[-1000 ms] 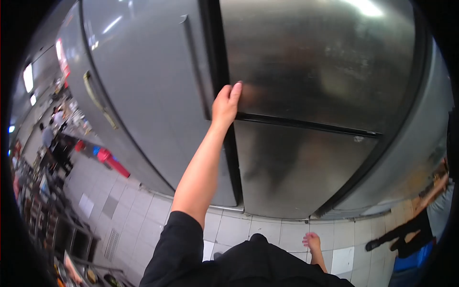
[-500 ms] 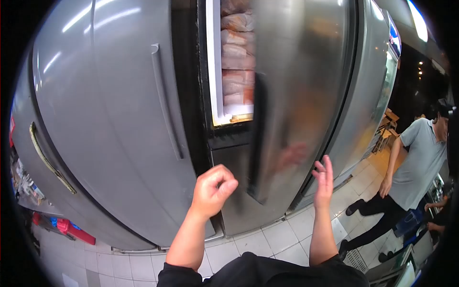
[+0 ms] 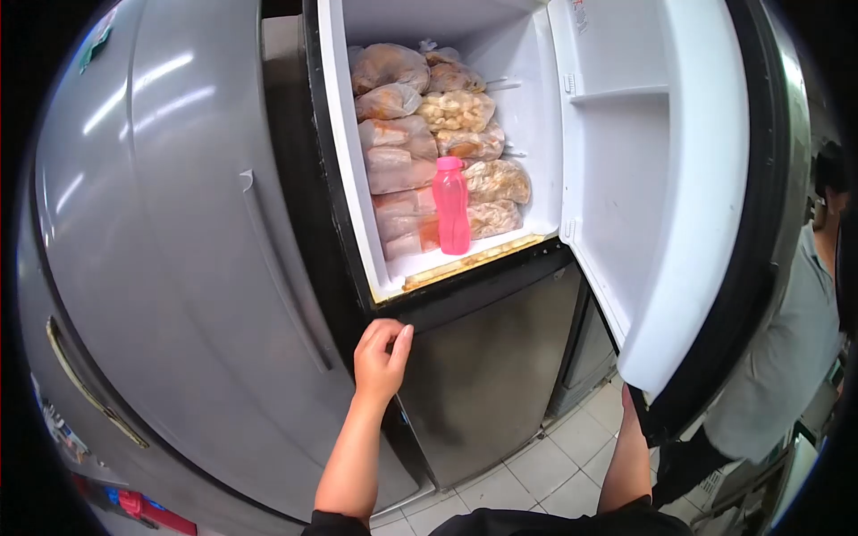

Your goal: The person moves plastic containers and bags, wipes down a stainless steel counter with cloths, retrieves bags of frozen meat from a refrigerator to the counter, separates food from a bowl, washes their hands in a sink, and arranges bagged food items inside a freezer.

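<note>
My left hand hovers below the freezer's front edge, its fingers curled and nothing visible in them. At the lower edge of the wide-open freezer door, my right hand is mostly hidden behind the door, so its fingers do not show. Inside the white compartment, a pink bottle stands upright near the front. Behind and beside it are stacked clear bags of food, among them a bag of pale pieces and reddish packs on the left.
A grey fridge door with a long handle fills the left side. Below the compartment is a closed steel door. A person in a grey shirt stands at the right, partly behind the open door. Floor tiles show below.
The freezer door has swung from closed to wide open, toward the right, exposing the bags and bottle. My left hand has dropped from the door edge; my right hand has gone behind the door.
</note>
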Action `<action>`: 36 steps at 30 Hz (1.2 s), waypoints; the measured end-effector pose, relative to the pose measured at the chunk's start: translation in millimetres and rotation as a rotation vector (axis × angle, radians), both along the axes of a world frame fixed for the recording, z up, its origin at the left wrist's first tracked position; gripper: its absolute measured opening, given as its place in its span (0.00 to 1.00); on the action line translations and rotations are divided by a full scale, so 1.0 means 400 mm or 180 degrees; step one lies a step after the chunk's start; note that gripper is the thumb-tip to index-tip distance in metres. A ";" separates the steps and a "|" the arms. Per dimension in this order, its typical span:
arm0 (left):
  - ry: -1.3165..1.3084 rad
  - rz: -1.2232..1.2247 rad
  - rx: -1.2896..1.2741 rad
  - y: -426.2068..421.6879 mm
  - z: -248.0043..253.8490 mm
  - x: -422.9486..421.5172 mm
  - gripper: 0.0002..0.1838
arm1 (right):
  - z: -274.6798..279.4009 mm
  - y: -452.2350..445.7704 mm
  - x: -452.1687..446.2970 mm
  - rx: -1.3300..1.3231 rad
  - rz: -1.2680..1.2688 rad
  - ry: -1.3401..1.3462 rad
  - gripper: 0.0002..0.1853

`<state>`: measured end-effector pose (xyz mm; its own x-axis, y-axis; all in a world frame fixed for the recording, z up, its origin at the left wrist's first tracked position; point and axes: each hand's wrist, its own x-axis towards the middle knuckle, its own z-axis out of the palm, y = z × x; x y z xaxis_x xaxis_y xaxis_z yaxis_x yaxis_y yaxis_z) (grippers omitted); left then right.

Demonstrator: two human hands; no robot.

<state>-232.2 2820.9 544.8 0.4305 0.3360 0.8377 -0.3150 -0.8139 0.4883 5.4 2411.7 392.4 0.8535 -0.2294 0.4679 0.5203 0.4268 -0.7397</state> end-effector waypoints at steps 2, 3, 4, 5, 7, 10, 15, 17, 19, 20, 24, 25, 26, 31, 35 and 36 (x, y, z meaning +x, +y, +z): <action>-0.0412 0.0077 0.0626 0.019 0.017 0.083 0.07 | -0.020 0.036 0.002 -0.0193 0.0294 0.0113 0.20; -0.0179 0.0161 0.0794 0.021 0.027 0.104 0.07 | -0.013 0.067 -0.016 -0.0323 0.0574 0.0192 0.19; 0.0035 0.0349 0.0968 0.026 0.021 0.133 0.11 | 0.024 0.092 -0.042 -0.0410 0.1033 0.0294 0.19; 0.0278 0.0559 0.0967 0.011 0.023 0.142 0.13 | 0.061 0.116 -0.068 -0.0525 0.1475 0.0411 0.19; 0.0529 0.0797 0.0959 -0.008 0.031 0.152 0.15 | 0.100 0.147 -0.085 -0.0624 0.1780 0.0225 0.21; 0.0774 0.0915 0.0755 -0.006 0.029 0.159 0.18 | 0.153 0.159 -0.085 -0.0732 0.2064 -0.0131 0.24; 0.0918 0.0824 0.0589 -0.004 0.032 0.157 0.18 | 0.186 0.113 -0.030 0.0135 0.2387 -0.0632 0.33; 0.0900 0.0761 0.0475 -0.011 0.041 0.156 0.17 | 0.181 0.098 -0.009 0.0042 0.2291 -0.0711 0.36; 0.0893 0.0754 0.0434 -0.009 0.040 0.161 0.17 | 0.173 0.082 0.011 0.0069 0.2286 -0.0766 0.35; 0.0886 0.0738 0.0400 -0.008 0.040 0.162 0.17 | 0.169 0.074 0.020 0.0103 0.2271 -0.0822 0.35; 0.0868 0.0710 0.0397 -0.009 0.041 0.164 0.16 | 0.167 0.051 0.043 0.0187 0.2187 -0.0790 0.33; 0.0850 0.0679 0.0388 -0.009 0.041 0.166 0.16 | 0.166 0.046 0.052 0.0210 0.2122 -0.0715 0.31; 0.0837 0.0647 0.0377 -0.010 0.040 0.166 0.16 | 0.164 0.041 0.059 0.0231 0.2058 -0.0635 0.29; 0.0892 0.0604 0.0330 -0.004 0.034 0.168 0.15 | 0.165 0.022 0.076 0.0284 0.1239 -0.0209 0.23; 0.0904 0.0573 0.0216 -0.009 0.041 0.167 0.15 | 0.163 0.006 0.096 0.0312 0.0731 -0.0124 0.19; 0.0909 0.0572 0.0208 -0.007 0.039 0.168 0.15 | 0.167 0.005 0.097 0.0324 0.0620 -0.0158 0.19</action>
<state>-165.1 2818.1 560.4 0.5897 0.3773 0.7141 -0.0219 -0.8764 0.4811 44.3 2413.8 459.2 0.8627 -0.1107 0.4935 0.4555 0.5939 -0.6632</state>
